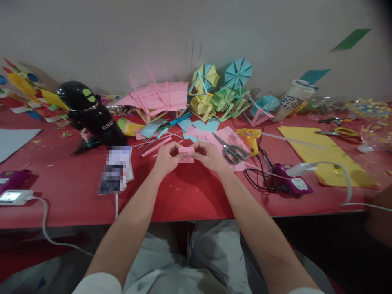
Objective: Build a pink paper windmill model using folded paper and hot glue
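Observation:
Between my two hands, above the middle of the red table [186, 200], is a small folded piece of pink paper [186, 150]. My left hand [168, 158] pinches its left end, and my right hand [208, 156] pinches its right end. A pink flap hangs just below the fingers. Pink paper strips [157, 147] lie beside my left hand. Dark-handled scissors [233, 153] rest on pink sheets to the right of my right hand, next to a yellow glue gun [251, 140].
A black bottle [96, 118] and a phone [118, 169] are on the left. Folded paper umbrellas [238, 74] stand along the wall. Yellow sheets [324, 157], a purple power socket [292, 179] and cables lie on the right.

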A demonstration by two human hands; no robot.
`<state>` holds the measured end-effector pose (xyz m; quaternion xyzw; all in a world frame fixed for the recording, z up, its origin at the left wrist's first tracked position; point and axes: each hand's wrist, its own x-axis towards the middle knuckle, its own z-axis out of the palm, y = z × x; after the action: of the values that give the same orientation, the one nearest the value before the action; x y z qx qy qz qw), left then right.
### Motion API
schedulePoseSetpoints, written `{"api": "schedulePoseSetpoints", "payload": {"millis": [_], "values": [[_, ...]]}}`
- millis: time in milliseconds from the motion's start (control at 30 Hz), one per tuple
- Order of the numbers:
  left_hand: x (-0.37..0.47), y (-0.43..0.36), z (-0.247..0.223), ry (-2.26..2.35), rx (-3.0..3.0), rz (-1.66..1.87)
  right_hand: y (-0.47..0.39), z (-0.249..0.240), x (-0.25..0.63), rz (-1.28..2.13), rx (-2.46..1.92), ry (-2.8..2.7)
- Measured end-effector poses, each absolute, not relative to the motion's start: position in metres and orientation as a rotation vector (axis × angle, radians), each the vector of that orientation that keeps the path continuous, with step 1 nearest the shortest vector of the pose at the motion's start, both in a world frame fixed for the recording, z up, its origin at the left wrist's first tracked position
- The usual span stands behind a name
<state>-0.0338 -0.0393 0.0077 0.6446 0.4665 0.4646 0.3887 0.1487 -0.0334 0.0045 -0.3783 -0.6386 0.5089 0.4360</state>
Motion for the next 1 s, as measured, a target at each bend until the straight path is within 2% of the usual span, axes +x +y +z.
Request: {"api": "schedulePoseSetpoints", "payload": {"millis": [333,1000], "values": [[-0.036,-0.043,0.015,1.144,1.640,1.169,-0.035,0.007,0.149,1.242,-0.941,-1.576],[-0.034,-0.036,0.002,1.058,1.662,1.236,-0.032,0.007,0.153,1.062,-0.954,-1.610]]}}
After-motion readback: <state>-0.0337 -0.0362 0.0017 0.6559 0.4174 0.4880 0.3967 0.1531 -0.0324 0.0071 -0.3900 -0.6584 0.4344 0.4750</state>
